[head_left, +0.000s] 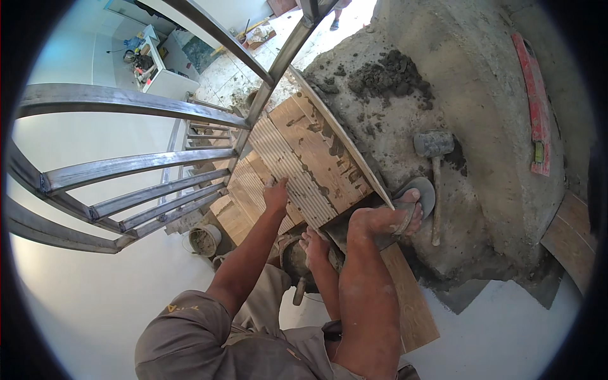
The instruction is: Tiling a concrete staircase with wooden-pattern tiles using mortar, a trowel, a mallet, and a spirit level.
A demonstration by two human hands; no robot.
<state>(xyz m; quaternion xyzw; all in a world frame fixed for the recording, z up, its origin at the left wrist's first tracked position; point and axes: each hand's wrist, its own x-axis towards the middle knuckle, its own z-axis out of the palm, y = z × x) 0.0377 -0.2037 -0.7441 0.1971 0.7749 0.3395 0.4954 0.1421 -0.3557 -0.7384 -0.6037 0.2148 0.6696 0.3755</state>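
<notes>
- left hand (276, 193) lies flat, fingers spread, on the ribbed wood-look tile (288, 166), grasping nothing
- right hand (315, 246) reaches down by the tile's near edge, at a dark bucket (296, 263); cannot tell if it grips anything
- tile lies on the stair step beside the steel railing (126, 168)
- person's foot in a sandal (405, 204) rests just right of the tile
- rubber mallet (434, 152) lies on the mortar bed (494, 126); red level (535, 107) farther right
</notes>
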